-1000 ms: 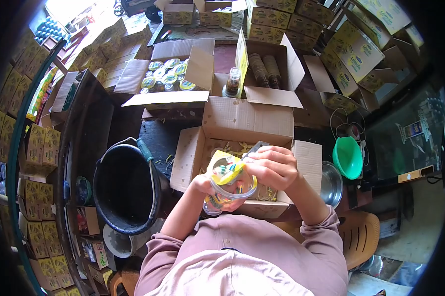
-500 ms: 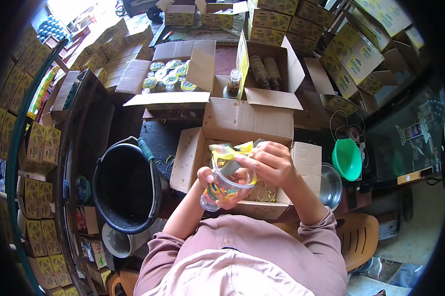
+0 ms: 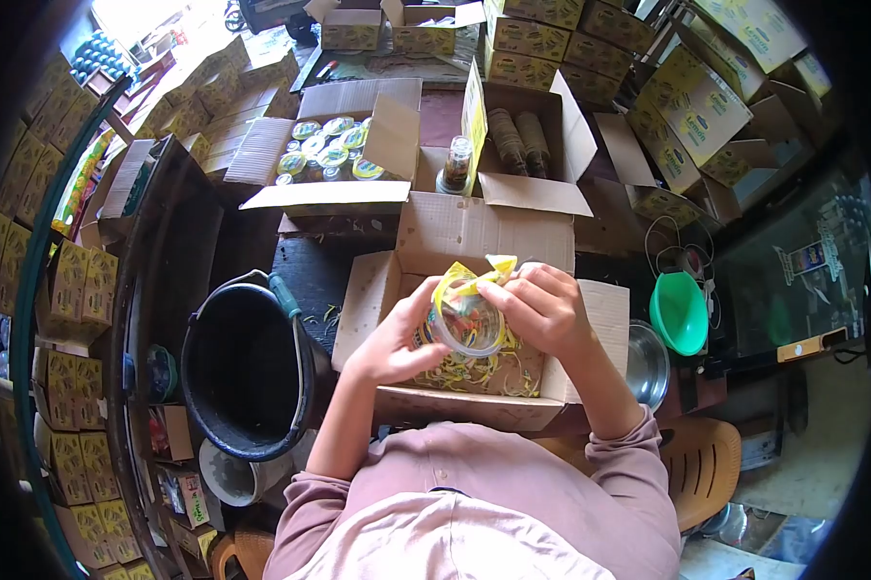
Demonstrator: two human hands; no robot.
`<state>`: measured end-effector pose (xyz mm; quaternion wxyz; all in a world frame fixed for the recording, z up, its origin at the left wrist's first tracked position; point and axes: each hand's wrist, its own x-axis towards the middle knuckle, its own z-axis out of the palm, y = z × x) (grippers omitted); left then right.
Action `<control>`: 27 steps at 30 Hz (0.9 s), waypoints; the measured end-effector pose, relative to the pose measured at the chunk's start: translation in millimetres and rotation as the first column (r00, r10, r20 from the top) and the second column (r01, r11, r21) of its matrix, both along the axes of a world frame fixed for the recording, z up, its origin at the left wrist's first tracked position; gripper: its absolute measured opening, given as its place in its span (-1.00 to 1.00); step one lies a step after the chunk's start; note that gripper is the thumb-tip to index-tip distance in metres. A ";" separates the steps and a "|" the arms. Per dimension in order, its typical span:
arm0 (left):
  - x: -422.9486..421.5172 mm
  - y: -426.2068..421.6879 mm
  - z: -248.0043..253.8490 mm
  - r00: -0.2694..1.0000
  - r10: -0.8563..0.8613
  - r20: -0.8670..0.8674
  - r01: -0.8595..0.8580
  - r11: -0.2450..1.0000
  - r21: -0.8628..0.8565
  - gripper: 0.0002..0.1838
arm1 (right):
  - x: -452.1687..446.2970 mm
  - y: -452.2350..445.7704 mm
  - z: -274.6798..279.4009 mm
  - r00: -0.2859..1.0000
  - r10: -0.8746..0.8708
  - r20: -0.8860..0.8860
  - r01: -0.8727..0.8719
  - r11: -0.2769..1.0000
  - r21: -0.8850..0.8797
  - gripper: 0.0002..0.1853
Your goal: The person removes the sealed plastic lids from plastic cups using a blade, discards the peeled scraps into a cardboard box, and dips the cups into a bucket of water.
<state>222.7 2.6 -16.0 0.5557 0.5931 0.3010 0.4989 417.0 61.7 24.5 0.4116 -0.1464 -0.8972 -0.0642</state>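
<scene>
My left hand (image 3: pixel 403 333) is wrapped round the side of a clear plastic cup (image 3: pixel 476 333), whose round mouth faces up toward me. Colourful print shows on the cup wall. At its far rim, my right hand (image 3: pixel 548 307) pinches a yellow plastic film strip (image 3: pixel 499 265), which curls along the edge above the fingers. Both hands are over an open cardboard box (image 3: pixel 484 405). Thin yellow strips (image 3: pixel 513 375) lie scattered on the bottom of that box, below the cup.
A black bucket (image 3: pixel 203 362) stands left of the box. To the right are a steel bowl (image 3: pixel 648 362) and a green basin (image 3: pixel 679 314). Behind sit a carton of lidded cups (image 3: pixel 329 145) and a carton with stacked cups (image 3: pixel 519 140); a jar (image 3: pixel 456 164) stands between them.
The cup has turned from tilted sideways to mouth up and moved slightly right. My left hand has shifted to its left side. The yellow film is now stretched into a narrow strip at the rim.
</scene>
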 end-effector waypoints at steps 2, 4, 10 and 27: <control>3.0 -1.8 -2.8 0.983 0.113 -0.148 -0.080 0.973 0.215 -0.24 | -2.1 -0.1 0.3 0.999 0.008 -0.038 -0.009 1.000 -0.022 -0.71; 5.0 -6.2 -7.0 0.972 0.158 -0.175 -0.137 0.982 0.129 -0.13 | 1.8 0.9 -2.6 0.998 0.031 -0.047 -0.030 1.000 0.009 -0.72; 4.5 -9.3 -1.4 0.965 0.176 -0.195 -0.132 0.966 0.221 -0.23 | 8.2 -2.2 -1.5 0.988 0.106 -0.113 -0.101 0.994 0.045 -0.78; 12.4 -14.9 4.4 0.963 -0.266 0.042 0.269 0.961 -0.070 -0.29 | 6.6 -5.0 3.5 0.975 0.179 -0.132 -0.164 0.979 0.121 -0.80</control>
